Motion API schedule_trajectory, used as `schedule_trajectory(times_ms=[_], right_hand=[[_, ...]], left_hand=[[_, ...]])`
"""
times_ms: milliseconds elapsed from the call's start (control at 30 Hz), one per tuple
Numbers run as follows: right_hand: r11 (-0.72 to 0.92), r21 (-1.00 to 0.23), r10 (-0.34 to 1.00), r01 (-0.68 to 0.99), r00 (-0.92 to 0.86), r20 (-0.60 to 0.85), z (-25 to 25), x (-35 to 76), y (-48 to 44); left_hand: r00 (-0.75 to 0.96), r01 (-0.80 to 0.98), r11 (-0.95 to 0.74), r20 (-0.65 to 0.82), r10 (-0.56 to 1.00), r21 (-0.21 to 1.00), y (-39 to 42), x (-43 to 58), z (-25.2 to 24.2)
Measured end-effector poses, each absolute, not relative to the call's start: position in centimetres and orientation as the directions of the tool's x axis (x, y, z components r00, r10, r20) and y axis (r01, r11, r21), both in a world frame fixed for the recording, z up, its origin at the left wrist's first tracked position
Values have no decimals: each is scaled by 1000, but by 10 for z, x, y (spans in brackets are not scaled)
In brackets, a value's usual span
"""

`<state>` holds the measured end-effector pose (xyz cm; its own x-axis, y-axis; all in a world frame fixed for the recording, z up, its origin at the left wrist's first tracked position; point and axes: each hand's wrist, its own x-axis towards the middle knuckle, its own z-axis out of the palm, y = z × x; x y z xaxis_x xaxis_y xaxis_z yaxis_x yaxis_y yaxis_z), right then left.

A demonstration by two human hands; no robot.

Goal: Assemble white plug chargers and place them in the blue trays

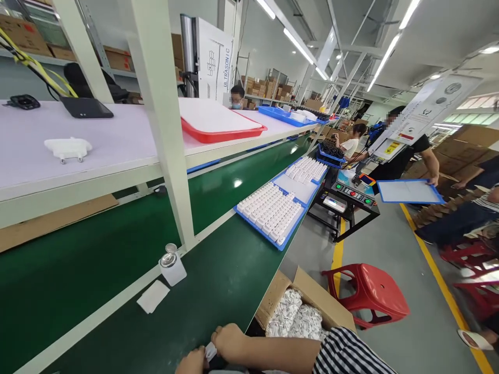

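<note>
At the bottom edge, my left hand (192, 361) and my right hand (231, 344) are close together above the green work surface (202, 306). Between them is a small white plastic piece (211, 351), partly covered by the fingers. Both hands are closed on it, the left from one side and the right from the other. Further up the surface stand a white dispenser bottle (173, 270) with a metal lid flipped up and a folded white cloth (153, 296). A blue tray (281, 247) holds rows of white plug housings (268, 210).
A cardboard box (327, 297) of silvery-white bagged parts (294, 314) stands right of the bench, beside a red stool (380, 291). A white upright post (167, 119) supports a shelf with a white plug adapter (68, 149) and red tray (222, 136). A co-worker holds a blue-edged tray (409, 191).
</note>
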<state>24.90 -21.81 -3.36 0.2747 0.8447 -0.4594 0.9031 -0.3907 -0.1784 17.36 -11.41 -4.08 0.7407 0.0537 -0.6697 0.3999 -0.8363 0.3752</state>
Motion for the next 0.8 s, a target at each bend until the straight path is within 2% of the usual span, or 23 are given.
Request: schedule_trajectory(times_ms=[67,200,300,367,433,500,633,700,800], right_hand=[[-413,-207,839,887,282,-464,-35,247,-215],[-497,-291,826,818,343,-447,-35,257,-216],[-608,-363,785,706,467,-407,-28,283,-236],[-702,-410,711,581,596,-373,-21,309,-262],[-798,-448,570,404,749,-339,-14,341,-299],[-868,-465,348,176,882,-317,-6,377,-339],[-842,-485,-115,-238,956,-269,9,453,-402],[-785,-511,-255,-351,934,-251,14,487,-416],[-715,-557,-340,-422,907,-250,18,524,-417]], left_hand=[[746,378,-856,-664,56,353,-113,172,-34],[727,428,-805,-685,38,410,-114,176,-35],[780,487,-715,-619,96,502,-130,197,-46],[810,490,-662,-576,105,568,-146,218,-52],[817,488,-627,-570,84,607,-161,238,-55],[813,485,-605,-580,46,631,-172,253,-55],[780,505,-584,-626,-8,636,-181,263,-52],[767,516,-604,-642,9,607,-181,266,-50],[761,525,-643,-647,60,558,-182,271,-51]])
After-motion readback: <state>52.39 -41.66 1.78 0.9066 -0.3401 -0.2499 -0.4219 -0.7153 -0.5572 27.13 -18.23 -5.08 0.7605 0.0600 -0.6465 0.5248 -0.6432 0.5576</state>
